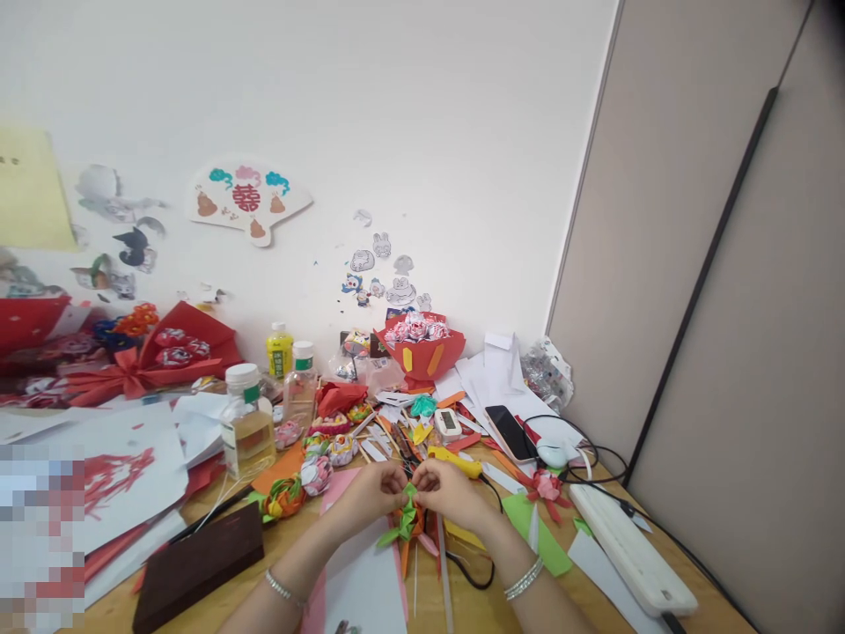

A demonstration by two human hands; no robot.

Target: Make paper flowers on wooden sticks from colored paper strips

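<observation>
Just in front of me, both hands pinch a folded green and orange paper flower [410,519]. My left hand [373,493] grips its upper left side, fingers bent together. From the right, my right hand [452,489] closes on the top green part with thumb and forefinger. Behind the right hand lies a yellow glue gun [457,461], its dark cord curling underneath. A white sheet [363,577] with pink paper under it spreads below the left forearm. To the left sit an orange and green paper flower [285,499] and a pink and white one [317,475].
At left stand a bottle of amber liquid [249,436] and a dark brown box [198,572]. A phone [510,433], a white power strip [634,550] and loose cables occupy the right. Paper scraps crowd the middle; a red bouquet [422,357] stands by the wall.
</observation>
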